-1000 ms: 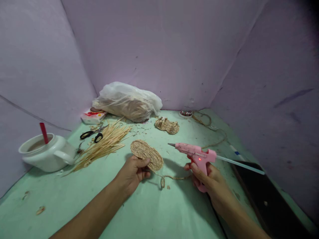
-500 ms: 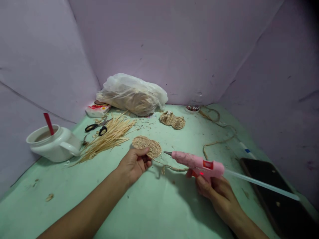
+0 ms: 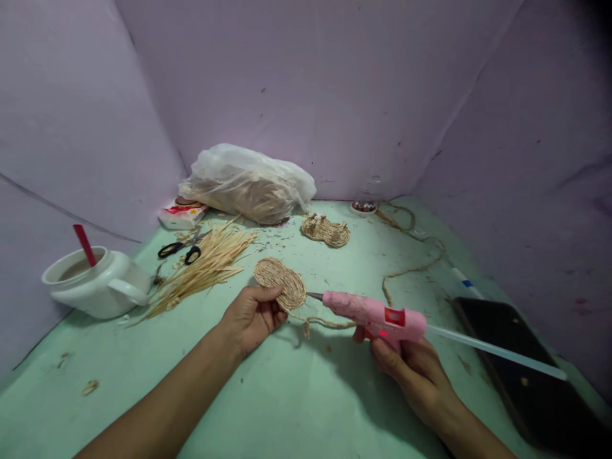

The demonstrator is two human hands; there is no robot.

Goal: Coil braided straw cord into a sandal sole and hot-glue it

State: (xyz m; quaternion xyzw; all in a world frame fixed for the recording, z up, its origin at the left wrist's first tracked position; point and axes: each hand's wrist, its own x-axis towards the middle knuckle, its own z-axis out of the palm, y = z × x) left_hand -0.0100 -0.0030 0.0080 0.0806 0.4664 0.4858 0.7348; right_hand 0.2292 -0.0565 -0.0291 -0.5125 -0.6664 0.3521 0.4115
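Observation:
Between the thumb and fingers of my left hand (image 3: 253, 319) is a coiled woven sole (image 3: 281, 280), a figure-eight of braided straw, tilted up off the table. A loose length of braid (image 3: 329, 324) trails from its lower edge toward the right. My right hand (image 3: 411, 370) is closed around a pink hot glue gun (image 3: 370, 312) with a small red light lit. Its metal nozzle meets or nearly meets the sole's right edge. From the gun's back sticks a long clear glue stick (image 3: 497, 350). Another woven sole (image 3: 326, 231) lies farther back on the table.
Dry straw strands (image 3: 205, 264) and black-handled scissors (image 3: 184, 247) lie at left, near a white pot (image 3: 102, 290) holding a red handle. Behind them sits a plastic bag (image 3: 248, 185). A dark phone-like slab (image 3: 516, 370) is at right, with braided cord (image 3: 415, 269) beyond it.
The glue gun's nozzle has come up to the sole's right edge, closing a small gap. The sole is tilted slightly more upright. The whole view has shifted a little.

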